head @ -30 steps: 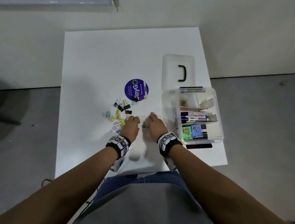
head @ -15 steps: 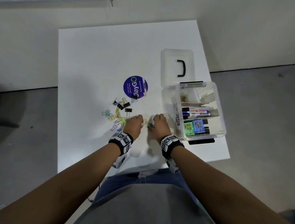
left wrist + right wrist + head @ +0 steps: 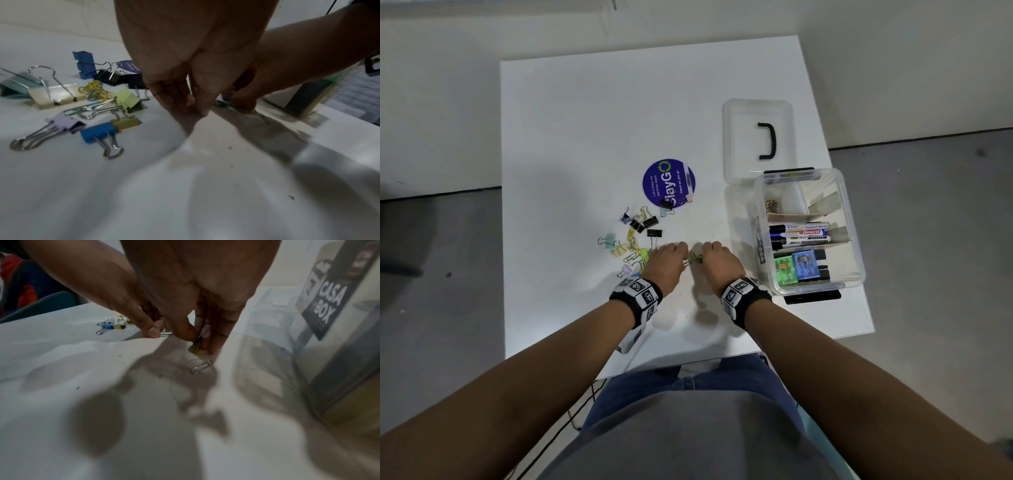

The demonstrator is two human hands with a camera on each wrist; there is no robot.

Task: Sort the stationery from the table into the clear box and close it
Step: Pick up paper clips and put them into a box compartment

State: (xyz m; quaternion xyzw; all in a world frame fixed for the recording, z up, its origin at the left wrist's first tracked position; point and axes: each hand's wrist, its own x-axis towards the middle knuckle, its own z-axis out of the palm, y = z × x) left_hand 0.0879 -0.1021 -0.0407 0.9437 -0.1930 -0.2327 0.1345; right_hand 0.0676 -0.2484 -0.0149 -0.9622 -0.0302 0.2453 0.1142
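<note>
Both hands work side by side at the middle of the white table (image 3: 585,137). My right hand (image 3: 202,342) pinches a yellow and dark paper clip (image 3: 197,345) against the tabletop. My left hand (image 3: 195,108) has its fingertips bunched on the table and pinches a green-and-white paper clip (image 3: 166,333). A silver paper clip (image 3: 202,366) lies loose just in front of the right hand. The clear box (image 3: 856,240) stands open to the right, holding markers (image 3: 799,233) and small coloured blocks (image 3: 796,269). Its lid (image 3: 739,144) lies flat behind it.
Several coloured and black binder clips (image 3: 635,240) lie scattered just left of my left hand. A round purple sticker (image 3: 667,183) sits behind them. The box wall with its dark label (image 3: 327,305) is close to the right hand. The table's near edge lies under my forearms.
Both hands have stayed over the loose paper clips and drawn a little closer together, fingers closing on them. The head view has shifted slightly.
</note>
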